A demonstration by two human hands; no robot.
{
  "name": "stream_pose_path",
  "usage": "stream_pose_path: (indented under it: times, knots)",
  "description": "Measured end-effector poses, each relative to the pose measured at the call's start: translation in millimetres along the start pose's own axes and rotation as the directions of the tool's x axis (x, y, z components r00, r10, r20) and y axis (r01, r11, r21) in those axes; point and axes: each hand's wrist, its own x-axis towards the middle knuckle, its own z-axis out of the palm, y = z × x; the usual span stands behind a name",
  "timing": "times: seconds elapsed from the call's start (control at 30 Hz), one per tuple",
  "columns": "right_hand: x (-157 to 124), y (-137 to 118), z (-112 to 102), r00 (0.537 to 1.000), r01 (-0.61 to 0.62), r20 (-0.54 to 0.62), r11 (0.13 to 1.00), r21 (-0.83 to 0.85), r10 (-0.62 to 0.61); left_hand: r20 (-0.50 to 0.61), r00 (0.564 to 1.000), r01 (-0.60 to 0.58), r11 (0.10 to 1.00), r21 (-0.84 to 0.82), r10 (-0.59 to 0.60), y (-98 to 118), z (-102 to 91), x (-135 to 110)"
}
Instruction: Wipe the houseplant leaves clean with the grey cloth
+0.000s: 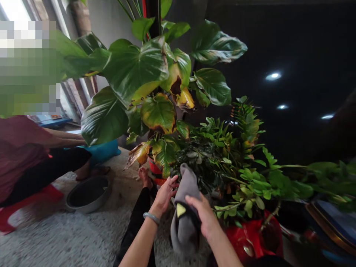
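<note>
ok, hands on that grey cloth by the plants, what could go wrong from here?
1. The grey cloth, gripped by the right hand with the left hand at its top, lies against green leaflet stems; it could snag and snap one.
2. The yellowed, brown-edged leaves look brittle; a brush may tear them.
3. The right forearm passes beside the glossy red pot; a nudge might tip it.

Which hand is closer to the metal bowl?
Left. The left hand is right of the metal bowl, holding the grey cloth; the right hand grips that cloth farther right.
</note>
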Motion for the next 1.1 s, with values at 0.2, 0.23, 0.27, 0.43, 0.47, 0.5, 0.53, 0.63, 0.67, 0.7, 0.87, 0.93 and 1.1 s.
stream_pose_path:
  times: [0.2, 0.23, 0.27, 0.43, 0.47, 0.5, 0.53, 0.63, 0.67, 0.7, 0.87, 0.93, 1.1]
  knots:
    - [-44.9, -35.0, -20.0, 0.981, 0.195, -0.019, 0.981, -0.014, -0.195, -0.081, 0.996, -0.019, 0.999, 0.038, 0.022, -6.7, 3.8, -2.2]
    - [-42.1, -50.8, -22.9, 0.955, 0.292, -0.059, 0.956, -0.004, -0.292, -0.077, 0.997, -0.026, 0.999, 0.032, 0.028, -7.4, 5.6, -2.2]
    - [-35.7, -64.4, -25.1, 0.918, 0.385, -0.108, 0.923, 0.013, -0.382, -0.074, 0.997, -0.023, 0.999, 0.027, 0.025, -7.5, 7.5, -2.2]
    - [1.9, -54.4, -22.7, 0.912, 0.362, -0.262, 0.919, 0.154, -0.315, -0.051, 0.999, -0.014, 0.999, 0.047, 0.016, -3.9, 12.7, -4.8]
    - [1.0, -38.1, -21.4, 0.950, 0.246, -0.231, 0.958, 0.149, -0.208, -0.043, 0.999, -0.016, 0.998, 0.056, 0.019, -3.2, 11.8, -5.0]
    - [-3.9, -20.9, -21.1, 0.973, 0.143, -0.195, 0.984, 0.108, -0.120, -0.034, 0.999, -0.017, 0.998, 0.064, 0.020, -2.8, 10.3, -4.9]
    - [-12.2, -5.2, -22.1, 0.988, 0.066, -0.145, 0.996, 0.059, -0.057, -0.026, 0.999, -0.016, 0.997, 0.071, 0.018, -2.7, 8.3, -4.3]
    - [-41.5, 12.6, -33.7, 0.991, 0.000, -0.135, 1.000, -0.013, -0.002, -0.024, 1.000, -0.007, 0.997, 0.072, 0.009, -4.5, 3.1, -0.9]
    - [-47.2, 6.0, -39.5, 0.984, 0.045, -0.172, 0.999, -0.025, -0.049, -0.025, 1.000, -0.006, 0.997, 0.071, 0.008, -5.7, 2.6, 0.1]
    - [-48.8, -5.8, -45.4, 0.968, 0.122, -0.216, 0.992, -0.044, -0.129, -0.023, 1.000, -0.007, 0.997, 0.072, 0.009, -7.2, 3.0, 0.9]
    - [-6.2, -70.1, -59.4, 0.717, 0.565, -0.411, 0.815, -0.130, -0.563, -0.023, 1.000, -0.012, 0.995, 0.104, 0.014, -12.6, 12.3, -1.5]
    - [10.6, -63.6, -54.8, 0.791, 0.492, -0.413, 0.871, -0.008, -0.451, -0.035, 0.999, -0.014, 0.993, 0.120, 0.019, -11.8, 12.9, -2.9]
    - [-15.1, 6.3, -42.4, 0.987, -0.019, -0.156, 0.998, 0.059, 0.028, -0.049, 0.998, -0.039, 0.989, 0.144, 0.046, -9.3, 0.8, 2.5]
